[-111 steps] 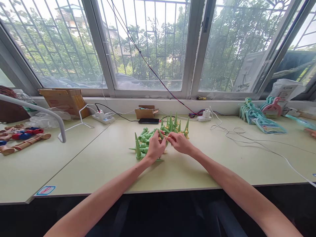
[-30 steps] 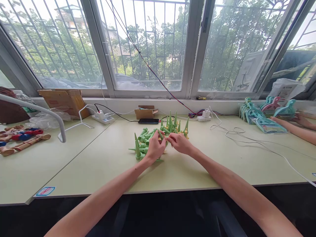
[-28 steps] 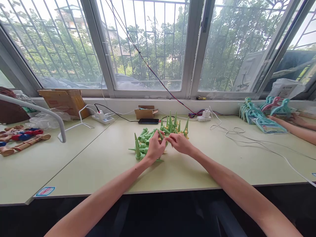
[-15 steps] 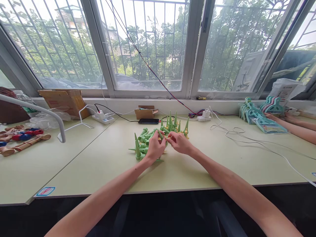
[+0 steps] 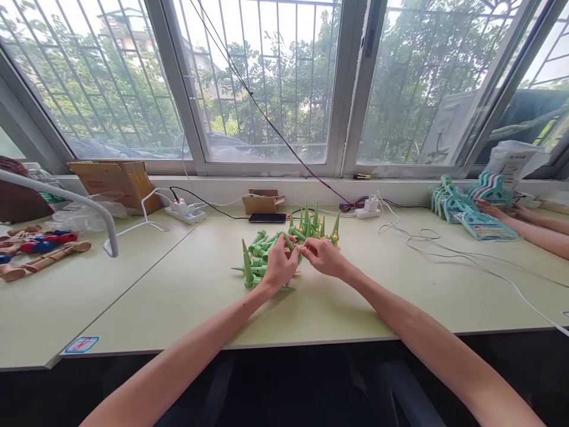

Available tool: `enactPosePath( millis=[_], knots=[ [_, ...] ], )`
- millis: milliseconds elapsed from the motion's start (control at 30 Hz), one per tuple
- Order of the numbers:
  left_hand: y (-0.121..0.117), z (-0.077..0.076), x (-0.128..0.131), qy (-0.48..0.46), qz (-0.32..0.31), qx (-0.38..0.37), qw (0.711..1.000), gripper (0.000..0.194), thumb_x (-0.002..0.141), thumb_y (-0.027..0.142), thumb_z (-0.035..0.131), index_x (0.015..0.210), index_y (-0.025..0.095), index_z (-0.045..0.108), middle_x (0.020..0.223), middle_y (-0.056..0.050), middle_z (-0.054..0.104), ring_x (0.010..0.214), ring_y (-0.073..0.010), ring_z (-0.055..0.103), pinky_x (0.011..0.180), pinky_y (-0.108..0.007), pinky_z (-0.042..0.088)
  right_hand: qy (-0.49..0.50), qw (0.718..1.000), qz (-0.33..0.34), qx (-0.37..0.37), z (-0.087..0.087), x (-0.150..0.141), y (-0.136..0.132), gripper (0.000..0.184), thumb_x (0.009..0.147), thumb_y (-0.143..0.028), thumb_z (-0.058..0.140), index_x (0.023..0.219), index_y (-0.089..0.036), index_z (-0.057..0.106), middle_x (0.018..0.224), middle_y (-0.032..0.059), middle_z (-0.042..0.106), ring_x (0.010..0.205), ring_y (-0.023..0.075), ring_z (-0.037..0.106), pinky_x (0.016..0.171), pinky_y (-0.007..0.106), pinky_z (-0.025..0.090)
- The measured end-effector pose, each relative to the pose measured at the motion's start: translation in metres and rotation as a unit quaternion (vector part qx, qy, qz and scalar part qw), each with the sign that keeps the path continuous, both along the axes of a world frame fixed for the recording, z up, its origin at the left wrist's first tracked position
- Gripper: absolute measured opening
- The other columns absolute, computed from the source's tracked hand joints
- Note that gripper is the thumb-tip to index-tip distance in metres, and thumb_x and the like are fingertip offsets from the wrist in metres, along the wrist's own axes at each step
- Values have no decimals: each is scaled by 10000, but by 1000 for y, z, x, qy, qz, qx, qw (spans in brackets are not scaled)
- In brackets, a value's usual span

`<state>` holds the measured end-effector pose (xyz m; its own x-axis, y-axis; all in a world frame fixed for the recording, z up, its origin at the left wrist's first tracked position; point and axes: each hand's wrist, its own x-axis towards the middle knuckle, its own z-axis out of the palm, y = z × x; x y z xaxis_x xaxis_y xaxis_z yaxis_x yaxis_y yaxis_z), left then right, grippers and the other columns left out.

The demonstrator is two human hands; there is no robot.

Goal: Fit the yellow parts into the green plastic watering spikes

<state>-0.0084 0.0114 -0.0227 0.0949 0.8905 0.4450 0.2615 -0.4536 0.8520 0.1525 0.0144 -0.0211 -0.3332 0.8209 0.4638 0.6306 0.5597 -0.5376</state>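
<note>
My left hand (image 5: 283, 264) is closed around a green plastic spike (image 5: 288, 241), whose pointed tip shows above the fingers. My right hand (image 5: 323, 256) meets it from the right, thumb and forefinger pinched at the spike's near end; what they pinch is too small to make out. Several more green spikes (image 5: 248, 264) lie and stand in a heap to the left and behind my left hand. Others stand upright, tips up, in a group (image 5: 316, 222) behind my right hand, with small yellow parts (image 5: 336, 237) at their bases.
A black phone (image 5: 267, 218) lies behind the heap, before a small cardboard box (image 5: 263, 203). White cables (image 5: 435, 240) cross the table at right. Another person's hand (image 5: 489, 209) touches teal hangers (image 5: 453, 198). Wooden pieces (image 5: 57, 256) and a lamp arm (image 5: 100, 214) are at left.
Almost nothing differs: both my hands stay together at the same spot. At far right, the other person's hand has shifted slightly.
</note>
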Motion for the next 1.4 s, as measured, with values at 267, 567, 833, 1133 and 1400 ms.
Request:
enactPosePath(
  millis=[267, 567, 833, 1133, 1400],
  knots=[
    [1, -1, -1, 16, 0, 3, 1000, 174, 776, 240, 558, 929, 190, 493, 750, 12, 566, 422, -62, 455, 424, -209, 336, -7, 1000, -1, -8, -2, 0, 3, 389, 958, -424, 398, 642, -197, 403, 524, -26, 470, 485, 96, 385, 509, 228, 266],
    [1, -1, 0, 17, 5, 5, 1000, 169, 785, 244, 551, 932, 187, 491, 782, 4, 571, 442, -60, 469, 432, -204, 340, 1, 1000, -9, 4, 1, -1, -1, 256, 919, -409, 481, 788, -193, 518, 537, -47, 486, 480, 92, 388, 514, 222, 282],
    [2, -1, 0, 24, 8, 5, 1000, 165, 783, 233, 547, 930, 184, 490, 801, -4, 582, 442, -61, 468, 434, -208, 331, -2, 1000, -10, 2, -1, -1, 1, 217, 924, -367, 464, 789, -203, 508, 502, -56, 443, 462, 98, 348, 507, 226, 284],
    [2, -3, -1, 32, 6, 6, 999, 166, 790, 236, 541, 940, 189, 486, 824, -10, 585, 441, -61, 476, 428, -210, 339, 0, 1000, -2, 4, -3, 0, 4, 349, 948, -406, 426, 674, -193, 460, 524, -34, 462, 485, 94, 372, 521, 225, 280],
    [2, -2, 0, 28, 7, 9, 1000, 161, 796, 250, 546, 933, 191, 487, 817, -7, 584, 442, -63, 477, 430, -215, 349, 7, 1000, -10, -6, 0, -1, 1, 368, 946, -445, 428, 686, -190, 477, 505, -37, 461, 471, 93, 376, 509, 224, 276]
  ],
)
